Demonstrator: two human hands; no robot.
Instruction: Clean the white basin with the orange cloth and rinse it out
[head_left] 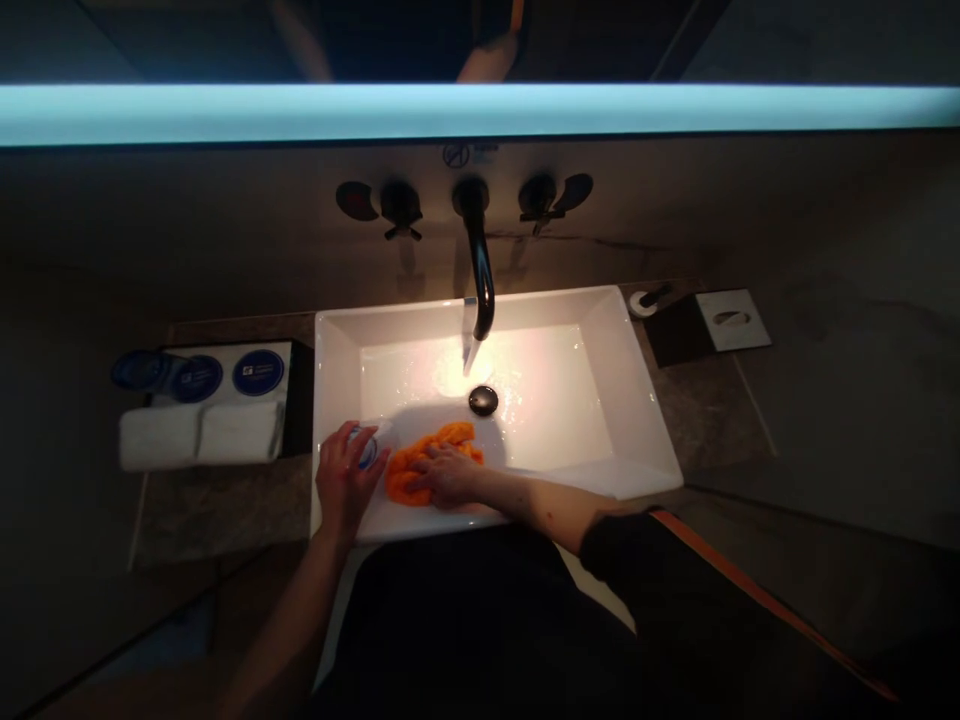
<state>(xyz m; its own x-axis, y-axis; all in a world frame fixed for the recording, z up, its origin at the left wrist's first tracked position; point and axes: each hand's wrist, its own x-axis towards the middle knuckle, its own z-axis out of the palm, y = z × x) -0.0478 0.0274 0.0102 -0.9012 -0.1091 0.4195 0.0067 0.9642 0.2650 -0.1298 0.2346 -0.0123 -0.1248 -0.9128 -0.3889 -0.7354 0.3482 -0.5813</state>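
Setting: a white square sink [645, 420] set on a dark stone counter [225, 500], lit from above, the room around it dim.
Left hand [343, 485]: fingers curled round a small white bottle [369, 447] with a blue label, gripping it at the near left corner of the basin; the bottle lies tilted toward the cloth.
Right hand [448, 474]: flat, fingers spread and pressing down on the orange cloth [420, 465]; it grips nothing, only bears on the cloth.
Orange cloth: bunched on the basin floor near the front wall, just right of the bottle and short of the drain [483, 400].
Tap [480, 260]: black spout from the wall, over the basin; the streak at its mouth may be running water or only a reflection, hard to tell.
Handles [401, 205]: two black cross handles, one either side of the spout.
Left of sink: folded white towels [202, 435] and a tray of blue-lidded items [225, 375].
Right of sink: a dark box [679, 330] with a white card [731, 320] beside it.
Handling note: wiping likely goes best with the palm kept flat, the cloth spread rather than bunched, and the bottle held steady, clear of the wet floor.
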